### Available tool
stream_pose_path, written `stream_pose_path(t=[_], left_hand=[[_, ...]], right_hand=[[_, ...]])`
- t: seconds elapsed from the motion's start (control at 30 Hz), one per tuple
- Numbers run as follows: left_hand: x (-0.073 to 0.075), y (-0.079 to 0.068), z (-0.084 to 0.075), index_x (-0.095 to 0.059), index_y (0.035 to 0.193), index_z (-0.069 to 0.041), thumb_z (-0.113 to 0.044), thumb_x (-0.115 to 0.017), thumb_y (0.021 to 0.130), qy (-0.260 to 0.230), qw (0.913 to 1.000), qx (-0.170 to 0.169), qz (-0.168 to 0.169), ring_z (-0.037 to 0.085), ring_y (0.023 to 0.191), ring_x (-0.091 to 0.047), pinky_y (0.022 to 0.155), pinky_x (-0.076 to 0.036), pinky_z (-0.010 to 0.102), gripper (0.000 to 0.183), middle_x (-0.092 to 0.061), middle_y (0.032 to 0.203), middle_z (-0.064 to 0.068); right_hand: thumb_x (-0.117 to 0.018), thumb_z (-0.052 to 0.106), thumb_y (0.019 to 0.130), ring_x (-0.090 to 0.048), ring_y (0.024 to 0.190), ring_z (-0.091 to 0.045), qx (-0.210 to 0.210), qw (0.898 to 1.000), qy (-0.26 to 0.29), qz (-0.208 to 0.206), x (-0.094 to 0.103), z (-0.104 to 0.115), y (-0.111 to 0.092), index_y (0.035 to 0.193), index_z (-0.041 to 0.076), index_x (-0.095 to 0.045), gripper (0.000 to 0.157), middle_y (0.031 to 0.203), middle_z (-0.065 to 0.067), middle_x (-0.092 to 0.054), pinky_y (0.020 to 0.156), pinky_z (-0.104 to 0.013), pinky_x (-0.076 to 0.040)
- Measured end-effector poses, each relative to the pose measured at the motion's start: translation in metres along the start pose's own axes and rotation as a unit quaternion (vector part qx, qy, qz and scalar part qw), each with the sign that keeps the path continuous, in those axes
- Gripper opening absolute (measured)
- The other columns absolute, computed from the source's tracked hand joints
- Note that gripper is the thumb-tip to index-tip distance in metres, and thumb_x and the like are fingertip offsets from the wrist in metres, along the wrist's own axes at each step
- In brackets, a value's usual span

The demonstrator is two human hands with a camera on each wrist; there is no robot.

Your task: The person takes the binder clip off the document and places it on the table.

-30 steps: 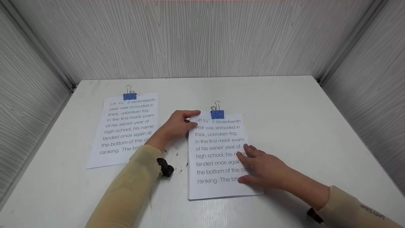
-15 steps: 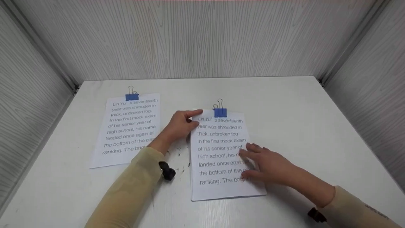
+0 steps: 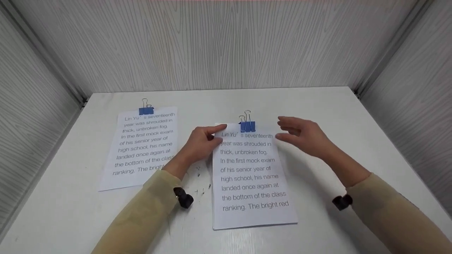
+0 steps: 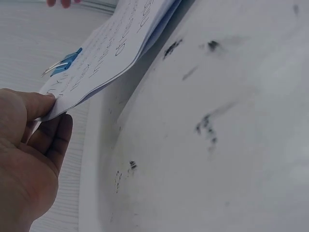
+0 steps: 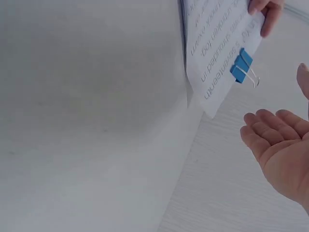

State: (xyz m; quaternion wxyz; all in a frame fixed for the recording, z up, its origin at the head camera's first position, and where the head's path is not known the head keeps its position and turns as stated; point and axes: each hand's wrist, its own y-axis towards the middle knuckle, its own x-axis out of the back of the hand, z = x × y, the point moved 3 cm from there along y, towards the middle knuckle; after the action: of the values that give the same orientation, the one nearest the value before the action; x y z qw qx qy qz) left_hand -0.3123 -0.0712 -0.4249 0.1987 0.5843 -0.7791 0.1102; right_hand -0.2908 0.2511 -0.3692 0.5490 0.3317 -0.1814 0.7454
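A stack of printed paper (image 3: pixel 252 176) lies in front of me, with a blue binder clip (image 3: pixel 248 126) on its top edge. My left hand (image 3: pixel 202 143) pinches the stack's upper left corner, thumb on the printed face and fingers beneath, as the left wrist view shows with the paper (image 4: pixel 104 58) bowed at that corner. Beside the upper right corner, my right hand (image 3: pixel 305 135) is held apart from the paper with its fingers extended. In the right wrist view the right hand (image 5: pixel 285 154) has nothing in it, and the blue clip (image 5: pixel 241 65) is close by.
A second printed stack (image 3: pixel 141 151) with its own blue binder clip (image 3: pixel 146 111) lies to the left, partly behind my left forearm. Dark smudges (image 4: pixel 207 128) mark the white table (image 3: pixel 317 102). Grainy grey panels (image 3: pixel 226 42) enclose the back and sides.
My right hand has left the stack's lower right side and moved up and away to beside its upper right corner, uncovering the print. The left hand keeps its hold on the corner.
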Motion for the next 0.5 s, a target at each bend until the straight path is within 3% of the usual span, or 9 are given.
stream_pose_path(t=[0.23, 0.5], left_hand=[[-0.001, -0.009, -0.006, -0.059, 0.134, -0.032, -0.013, -0.065, 0.093, -0.014, 0.9998, -0.015, 0.007, 0.016, 0.081, -0.064, 0.066, -0.05, 0.029, 0.046, -0.066, 0.12, -0.007], [-0.003, -0.012, -0.017, -0.06, 0.131, -0.036, -0.015, -0.067, 0.092, -0.002, 0.9993, -0.036, -0.002, 0.017, 0.079, -0.058, 0.063, -0.042, 0.028, 0.045, -0.067, 0.114, -0.01]], right_hand=[[-0.074, 0.043, 0.085, -0.06, 0.116, -0.013, -0.008, 0.99, 0.142, 0.006, 0.007, -0.007, 0.043, 0.138, 0.022, -0.056, 0.06, 0.128, 0.0, -0.062, 0.1, -0.034, -0.046], [-0.07, 0.024, 0.092, -0.056, 0.122, -0.026, 0.013, 0.961, 0.27, 0.053, 0.011, -0.009, 0.074, 0.138, 0.011, -0.054, 0.051, 0.133, -0.016, -0.057, 0.101, -0.038, -0.044]])
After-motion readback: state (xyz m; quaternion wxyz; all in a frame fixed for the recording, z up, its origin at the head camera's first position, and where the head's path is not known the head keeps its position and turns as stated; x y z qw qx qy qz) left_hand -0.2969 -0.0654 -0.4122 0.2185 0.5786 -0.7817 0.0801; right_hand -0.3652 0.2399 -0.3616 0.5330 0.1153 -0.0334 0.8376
